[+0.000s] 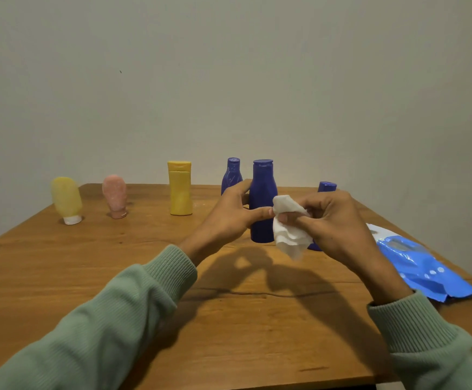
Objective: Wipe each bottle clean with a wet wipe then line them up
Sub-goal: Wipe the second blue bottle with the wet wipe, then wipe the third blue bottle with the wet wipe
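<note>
The wipe (288, 232) is gripped in the curled right hand (339, 223) and touched by one digit of the loosely open left hand (229, 218). Six bottles (263, 201) stand scattered beyond the hands. Seemingly none has been wiped or lined up.

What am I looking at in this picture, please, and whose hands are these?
There is no machine here: a camera worn on a person's head looks forward and down at their own hands. The right hand pinches a crumpled white wet wipe; the left hand has its thumb at the wipe's edge, though whether it grips is unclear. On the wooden table stand a pale yellow tube, a pink tube, a yellow bottle, a rear blue bottle, a tall blue bottle and a half-hidden blue bottle. A blue wipes packet lies at the right.
</note>
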Demonstrator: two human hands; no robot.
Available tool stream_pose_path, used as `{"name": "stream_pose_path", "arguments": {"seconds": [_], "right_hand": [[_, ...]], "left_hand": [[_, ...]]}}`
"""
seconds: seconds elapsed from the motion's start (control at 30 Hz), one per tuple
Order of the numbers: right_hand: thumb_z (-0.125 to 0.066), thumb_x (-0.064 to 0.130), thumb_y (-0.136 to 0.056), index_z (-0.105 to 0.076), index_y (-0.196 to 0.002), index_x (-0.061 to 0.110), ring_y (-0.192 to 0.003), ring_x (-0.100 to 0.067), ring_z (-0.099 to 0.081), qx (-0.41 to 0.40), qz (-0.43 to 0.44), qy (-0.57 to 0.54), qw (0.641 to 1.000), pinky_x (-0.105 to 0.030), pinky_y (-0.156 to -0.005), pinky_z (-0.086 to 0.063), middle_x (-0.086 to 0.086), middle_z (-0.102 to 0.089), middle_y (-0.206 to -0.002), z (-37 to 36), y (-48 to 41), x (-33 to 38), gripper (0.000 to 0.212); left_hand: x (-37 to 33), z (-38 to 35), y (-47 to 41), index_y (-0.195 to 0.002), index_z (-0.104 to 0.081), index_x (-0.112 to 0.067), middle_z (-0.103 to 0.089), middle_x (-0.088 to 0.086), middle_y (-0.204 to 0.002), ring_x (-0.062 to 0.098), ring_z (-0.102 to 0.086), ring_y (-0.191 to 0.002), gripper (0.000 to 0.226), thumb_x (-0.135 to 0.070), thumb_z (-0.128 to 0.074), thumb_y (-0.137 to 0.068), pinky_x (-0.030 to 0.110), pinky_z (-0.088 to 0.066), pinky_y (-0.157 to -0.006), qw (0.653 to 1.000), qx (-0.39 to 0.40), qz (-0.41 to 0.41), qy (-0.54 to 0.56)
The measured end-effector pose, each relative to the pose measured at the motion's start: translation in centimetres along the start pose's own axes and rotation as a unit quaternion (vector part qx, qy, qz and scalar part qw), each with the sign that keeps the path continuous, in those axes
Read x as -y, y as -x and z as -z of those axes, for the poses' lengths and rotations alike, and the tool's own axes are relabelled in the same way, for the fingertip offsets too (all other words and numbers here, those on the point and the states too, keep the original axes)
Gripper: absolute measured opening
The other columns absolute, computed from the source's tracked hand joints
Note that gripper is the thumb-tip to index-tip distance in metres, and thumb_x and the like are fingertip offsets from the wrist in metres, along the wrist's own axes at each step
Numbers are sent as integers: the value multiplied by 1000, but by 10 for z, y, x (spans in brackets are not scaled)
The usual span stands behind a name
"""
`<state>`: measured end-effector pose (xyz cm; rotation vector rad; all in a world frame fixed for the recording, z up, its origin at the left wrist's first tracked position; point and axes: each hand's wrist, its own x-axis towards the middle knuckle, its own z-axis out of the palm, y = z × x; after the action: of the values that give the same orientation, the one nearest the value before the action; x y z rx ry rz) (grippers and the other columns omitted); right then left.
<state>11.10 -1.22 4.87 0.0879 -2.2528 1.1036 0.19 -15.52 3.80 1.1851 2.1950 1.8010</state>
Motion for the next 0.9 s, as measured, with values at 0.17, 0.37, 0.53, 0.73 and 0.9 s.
{"name": "stream_pose_path", "arguments": {"seconds": [0.17,0.37,0.53,0.73,0.9], "right_hand": [[-75,26,-78,-72,-84,32,-69,-1,-65,-17,-18,3,1000,-15,-57,-50,14,-70,-74,-7,-5,-20,9],[-72,22,-81,-76,-90,23,-68,-1,-62,-72,-35,46,996,-10,-55,-42,14,-69,-77,-17,-8,-42,10],[-70,21,-84,-73,-98,18,-75,-2,-61,-90,-62,47,993,-7,-56,-42,11,-68,-82,-21,-5,-54,15],[-67,24,-86,-73,-97,20,-79,-1,-60,-113,-63,63,990,-6,-58,-43,9,-68,-86,-22,-1,-56,13],[-66,20,-87,-70,-105,17,-81,1,-56,-95,-65,102,988,-11,-63,-41,5,-67,-95,-23,2,-60,19]], "left_hand": [[14,-12,-12,-122,-44,-22,-58,-14,-110,9,-60,-104,44,-18,-69,-87,22,-56,-76,1000,-18,19,16],[30,-18,-19,-111,-46,-24,-55,-20,-98,-4,-55,-87,35,-15,-70,-87,5,-47,-58,998,-53,29,16],[41,-26,-25,-112,-49,-24,-57,-15,-102,3,-55,-94,34,-15,-70,-86,13,-44,-66,998,-58,39,2],[50,-39,-32,-124,-48,-19,-56,-6,-116,3,-54,-94,42,-14,-69,-88,11,-47,-57,996,-48,69,12],[56,-46,-33,-131,-46,-18,-57,2,-131,19,-55,-117,50,-16,-70,-87,33,-51,-91,995,-39,87,19]]}}
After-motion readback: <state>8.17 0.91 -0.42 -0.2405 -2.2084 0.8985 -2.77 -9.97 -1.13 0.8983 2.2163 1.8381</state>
